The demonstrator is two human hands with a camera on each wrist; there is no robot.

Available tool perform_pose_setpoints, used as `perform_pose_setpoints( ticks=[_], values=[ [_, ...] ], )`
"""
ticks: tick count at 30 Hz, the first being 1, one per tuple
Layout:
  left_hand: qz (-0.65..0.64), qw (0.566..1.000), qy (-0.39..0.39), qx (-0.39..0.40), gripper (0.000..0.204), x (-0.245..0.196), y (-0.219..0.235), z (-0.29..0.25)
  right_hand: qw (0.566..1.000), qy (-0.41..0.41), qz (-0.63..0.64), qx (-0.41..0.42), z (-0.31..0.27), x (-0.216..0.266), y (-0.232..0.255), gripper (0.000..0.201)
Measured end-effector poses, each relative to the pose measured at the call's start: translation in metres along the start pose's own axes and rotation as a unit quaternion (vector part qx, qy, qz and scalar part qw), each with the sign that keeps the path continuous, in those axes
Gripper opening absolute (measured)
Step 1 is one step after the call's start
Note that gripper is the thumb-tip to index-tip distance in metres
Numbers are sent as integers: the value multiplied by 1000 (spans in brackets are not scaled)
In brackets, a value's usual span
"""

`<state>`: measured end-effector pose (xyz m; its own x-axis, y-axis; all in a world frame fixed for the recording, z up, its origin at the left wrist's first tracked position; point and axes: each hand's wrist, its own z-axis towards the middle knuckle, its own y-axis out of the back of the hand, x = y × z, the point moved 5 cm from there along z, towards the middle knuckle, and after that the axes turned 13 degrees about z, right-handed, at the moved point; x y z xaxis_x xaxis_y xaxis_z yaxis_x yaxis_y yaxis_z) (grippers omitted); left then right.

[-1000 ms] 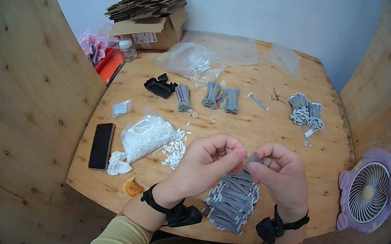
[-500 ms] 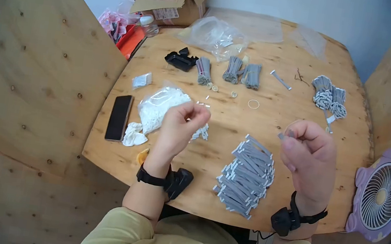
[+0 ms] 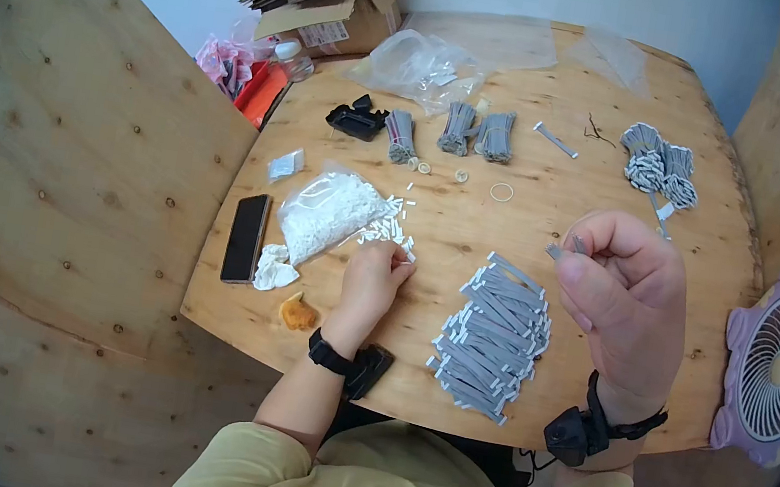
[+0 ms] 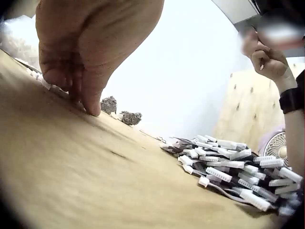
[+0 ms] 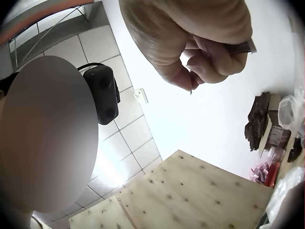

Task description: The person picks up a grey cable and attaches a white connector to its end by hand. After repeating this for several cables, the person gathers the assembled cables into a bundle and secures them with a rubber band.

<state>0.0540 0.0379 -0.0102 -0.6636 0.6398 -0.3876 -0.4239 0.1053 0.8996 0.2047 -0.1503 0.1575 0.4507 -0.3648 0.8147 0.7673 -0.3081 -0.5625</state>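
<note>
My left hand (image 3: 372, 284) is lowered to the table, its fingertips right at the loose white connectors (image 3: 380, 232). In the left wrist view the fingers (image 4: 90, 93) point down at the wood; I cannot tell whether a connector is between them. My right hand (image 3: 625, 304) is raised on the right, pinching a short grey ribbon cable (image 3: 555, 252) between thumb and curled fingers. Most of that cable is hidden in the hand. Between the hands lies a pile of grey ribbon cables (image 3: 492, 339) with white end connectors.
A clear bag of white connectors (image 3: 328, 217), a phone (image 3: 246, 238) and an orange-brown scrap (image 3: 298, 311) lie left. Behind are grey cable bundles (image 3: 497, 137) and a black plastic case (image 3: 356, 122). A purple fan (image 3: 775, 367) stands right, a cardboard box (image 3: 347, 23) at the back.
My hands have parted. The left hand moved left, then down to the loose white connectors; the right hand moved right and up, keeping the grey ribbon cable. The head view has shifted.
</note>
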Motion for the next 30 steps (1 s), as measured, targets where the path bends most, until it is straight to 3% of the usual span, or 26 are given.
perform_pose_setpoints(
  ticks=[4, 7, 10, 13, 18, 24, 27, 30],
  values=[
    [0, 1000, -11, 16, 9, 2, 0, 0, 1000, -1, -3, -2, 0, 0, -1, 6],
    [-126, 988, 39, 81, 8, 5, -1, 0, 1000, -7, -7, 6, 1, -2, 0, 6],
    [-369, 913, 87, 147, 9, -8, 8, 4, 1000, -12, -10, 6, 4, -5, 1, 7],
    [-517, 825, 96, 207, 12, -42, 34, 8, 999, -30, -42, 5, 8, -8, -1, 7],
    [-590, 773, 14, 232, 14, -95, 69, 20, 994, -62, -92, 7, 14, -16, -1, 8],
    [-676, 685, -58, 266, 12, -139, 88, 19, 997, -63, -15, 32, 22, -23, -5, 11],
    [-696, 665, -56, 266, 13, -137, 84, 23, 999, -46, -13, 25, 22, -20, -4, 12],
    [-694, 674, -52, 250, 14, -137, 84, 25, 1000, -13, -4, -7, 25, -23, -1, 11]
  ],
)
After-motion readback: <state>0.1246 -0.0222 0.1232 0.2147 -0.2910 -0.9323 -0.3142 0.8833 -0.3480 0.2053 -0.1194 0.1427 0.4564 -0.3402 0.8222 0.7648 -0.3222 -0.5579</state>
